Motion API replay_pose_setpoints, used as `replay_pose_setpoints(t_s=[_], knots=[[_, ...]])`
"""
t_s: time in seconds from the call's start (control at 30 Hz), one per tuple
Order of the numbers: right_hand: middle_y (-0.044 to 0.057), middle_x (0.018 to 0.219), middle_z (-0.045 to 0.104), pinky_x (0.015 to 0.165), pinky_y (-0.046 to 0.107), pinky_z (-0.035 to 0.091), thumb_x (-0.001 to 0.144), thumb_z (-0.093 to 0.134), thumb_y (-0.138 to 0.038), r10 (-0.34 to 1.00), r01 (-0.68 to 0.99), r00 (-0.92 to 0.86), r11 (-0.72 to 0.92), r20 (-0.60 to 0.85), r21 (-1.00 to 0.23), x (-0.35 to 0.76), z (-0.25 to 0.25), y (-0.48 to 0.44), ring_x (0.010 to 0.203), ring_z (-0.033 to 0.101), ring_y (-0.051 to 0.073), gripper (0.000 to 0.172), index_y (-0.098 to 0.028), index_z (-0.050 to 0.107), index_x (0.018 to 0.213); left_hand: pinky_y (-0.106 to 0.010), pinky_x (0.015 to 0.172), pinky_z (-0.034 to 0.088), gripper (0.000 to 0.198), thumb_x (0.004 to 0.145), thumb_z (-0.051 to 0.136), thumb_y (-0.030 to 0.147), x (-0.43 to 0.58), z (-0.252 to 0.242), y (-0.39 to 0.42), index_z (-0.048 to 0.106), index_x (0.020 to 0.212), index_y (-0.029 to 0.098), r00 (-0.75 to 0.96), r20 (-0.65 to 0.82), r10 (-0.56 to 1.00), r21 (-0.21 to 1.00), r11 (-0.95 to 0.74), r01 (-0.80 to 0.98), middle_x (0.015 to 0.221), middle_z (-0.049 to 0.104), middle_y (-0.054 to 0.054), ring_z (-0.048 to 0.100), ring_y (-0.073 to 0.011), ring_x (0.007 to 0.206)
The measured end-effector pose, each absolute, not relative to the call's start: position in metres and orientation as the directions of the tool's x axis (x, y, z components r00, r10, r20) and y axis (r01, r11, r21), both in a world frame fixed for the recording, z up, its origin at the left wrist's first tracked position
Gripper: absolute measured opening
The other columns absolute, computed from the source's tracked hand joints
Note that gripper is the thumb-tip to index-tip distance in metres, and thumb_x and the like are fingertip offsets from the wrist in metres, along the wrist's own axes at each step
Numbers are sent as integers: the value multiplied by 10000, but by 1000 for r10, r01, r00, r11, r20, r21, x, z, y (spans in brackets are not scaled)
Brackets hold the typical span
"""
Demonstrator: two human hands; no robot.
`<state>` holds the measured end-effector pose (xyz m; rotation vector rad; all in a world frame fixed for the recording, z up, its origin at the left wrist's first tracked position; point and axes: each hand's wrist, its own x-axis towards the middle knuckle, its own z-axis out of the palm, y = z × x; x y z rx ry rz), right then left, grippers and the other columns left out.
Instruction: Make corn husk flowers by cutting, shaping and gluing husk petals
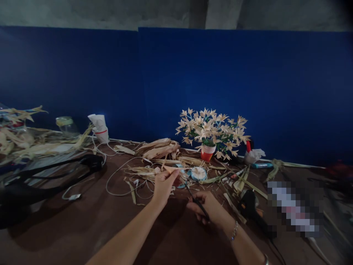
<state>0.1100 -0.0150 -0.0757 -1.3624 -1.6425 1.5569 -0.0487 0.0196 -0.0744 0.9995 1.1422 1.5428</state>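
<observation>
My left hand [163, 182] is closed in a pinch on a pale strip of corn husk [170, 169]. Lower and to the right, my right hand [205, 207] grips a pair of scissors [196, 198] by dark handles, its blades pointing up and left. A small gap separates the scissor tips from the husk strip. Just beyond the hands lies a round blue-rimmed roll [198, 173] with a pale top. Dry corn husks [158, 149] are heaped behind my left hand. A pot [207, 152] of pale husk flowers [211, 127] stands at the back.
A black hot glue gun [252, 208] lies to the right, its cord running forward. White cables [110, 184] loop across the brown table [110, 235]. At left are a black strap-like object [91, 163], a glass jar [67, 125] and a wrapped white bundle [99, 129]. A blue partition [110, 81] rises behind.
</observation>
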Motion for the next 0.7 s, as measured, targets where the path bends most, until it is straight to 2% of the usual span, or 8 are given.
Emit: replay_pose_setpoints(t_s=[0.43, 0.7], knots=[[-92, 353, 455, 283, 138, 276, 604, 644, -448, 881, 321, -394, -137, -263, -937, 112, -78, -14, 274, 367, 35, 331, -152, 533, 703, -206, 465, 456, 290, 617, 654, 396, -48, -76, 20, 644, 622, 106, -227, 57, 972, 967, -110, -230, 519, 613, -15, 548, -112, 458], [-75, 356, 461, 273, 126, 286, 643, 636, -407, 808, 266, -526, -140, -266, -954, 139, -70, -5, 279, 365, 31, 317, -110, 568, 730, -191, 414, 410, 242, 636, 637, 367, -73, -74, 36, 657, 674, 130, -21, 27, 999, 991, -29, -133, 478, 591, 15, 511, -98, 407]])
